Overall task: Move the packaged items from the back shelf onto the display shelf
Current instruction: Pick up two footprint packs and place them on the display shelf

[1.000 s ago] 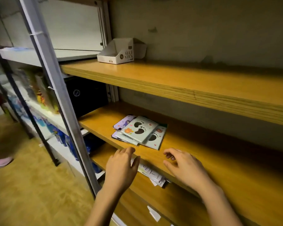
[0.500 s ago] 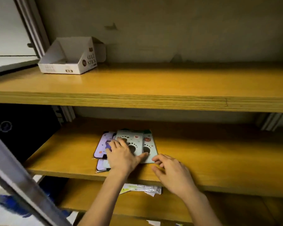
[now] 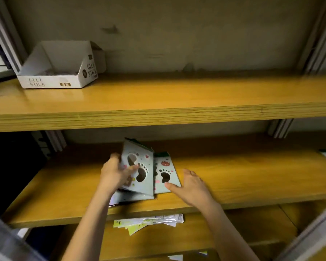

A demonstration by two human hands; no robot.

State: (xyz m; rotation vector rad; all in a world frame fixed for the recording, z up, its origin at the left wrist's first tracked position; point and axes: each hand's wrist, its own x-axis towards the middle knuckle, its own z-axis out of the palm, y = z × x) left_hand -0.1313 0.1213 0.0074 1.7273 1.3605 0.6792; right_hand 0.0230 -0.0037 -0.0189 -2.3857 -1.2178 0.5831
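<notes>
The middle shelf [image 3: 233, 178] has bare board to the right. Half a second ago the packets [image 3: 137, 166] lay flat; now the left hand [image 3: 115, 174] clamps the top ones, tilted up, so lifting has begun. The right hand [image 3: 192, 185], fingers apart, touches the packet left flat near the front edge.

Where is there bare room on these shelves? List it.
Top shelf: bare from the glue stick box rightward. Middle shelf: bare right of the right hand. Crowded around the footprint packets and left hand.
</notes>
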